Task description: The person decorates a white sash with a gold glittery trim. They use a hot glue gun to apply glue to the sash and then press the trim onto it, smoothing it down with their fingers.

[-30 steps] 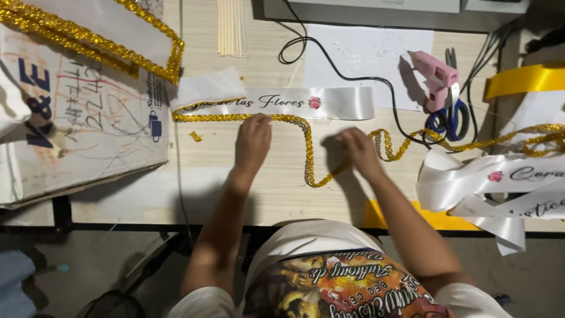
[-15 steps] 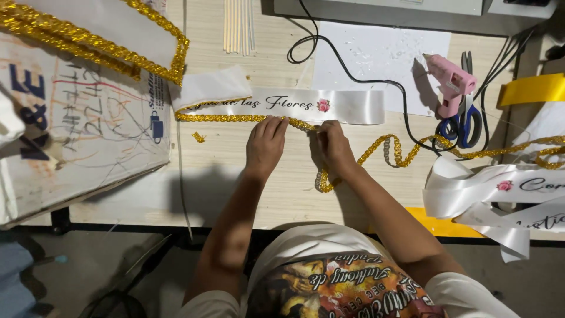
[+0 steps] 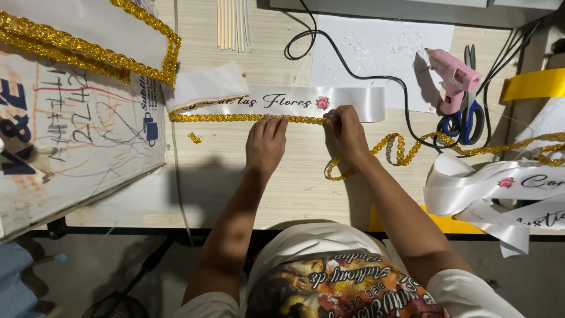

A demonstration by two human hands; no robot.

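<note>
A white satin sash (image 3: 353,100) with black script and a small pink rose lies flat on the wooden table (image 3: 206,176). Gold sequin trim (image 3: 223,117) runs along its near edge. My left hand (image 3: 266,141) lies flat, fingertips pressing the trim onto the sash edge. Just to its right, my right hand (image 3: 347,132) pinches the trim at the sash edge; the loose trim (image 3: 406,150) curls away rightward across the table.
A pink glue gun (image 3: 454,76) with a black cord and blue-handled scissors (image 3: 465,121) lie at right. More white sashes (image 3: 500,194) pile at the right edge. A scribbled cardboard sheet (image 3: 70,141) and a gold-trimmed white sash (image 3: 88,23) sit left. Glue sticks (image 3: 232,23) lie behind.
Both hands moved up from the loose trim to the sash's near edge and came close together. The trim now lies pressed along the sash.
</note>
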